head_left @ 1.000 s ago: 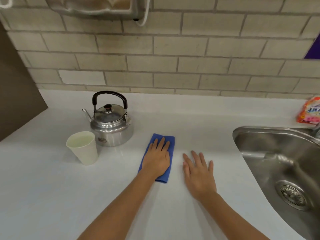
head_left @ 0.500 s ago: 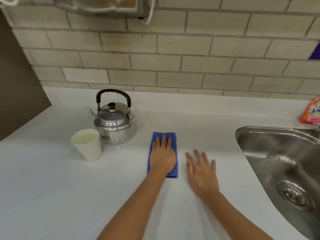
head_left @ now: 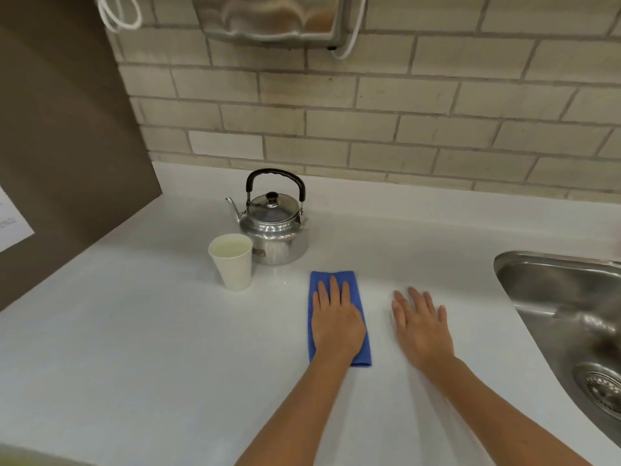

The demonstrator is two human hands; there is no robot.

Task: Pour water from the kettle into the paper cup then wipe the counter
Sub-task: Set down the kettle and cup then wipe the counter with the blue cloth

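Two hands flat, fingers spread: left hand (head_left: 337, 326) pressing folded blue cloth (head_left: 364, 344), right hand (head_left: 422, 329) on smooth white counter (head_left: 134, 348).

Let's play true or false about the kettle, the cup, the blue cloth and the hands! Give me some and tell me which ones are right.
1. The left hand lies flat on the blue cloth. True.
2. The paper cup is empty. False: it holds water.
3. The kettle stands behind the cup with its lid on. True.
4. The right hand is holding the kettle. False: it rests open on the bare counter.
5. The cloth is lying in the sink. False: it is on the counter, left of the sink.
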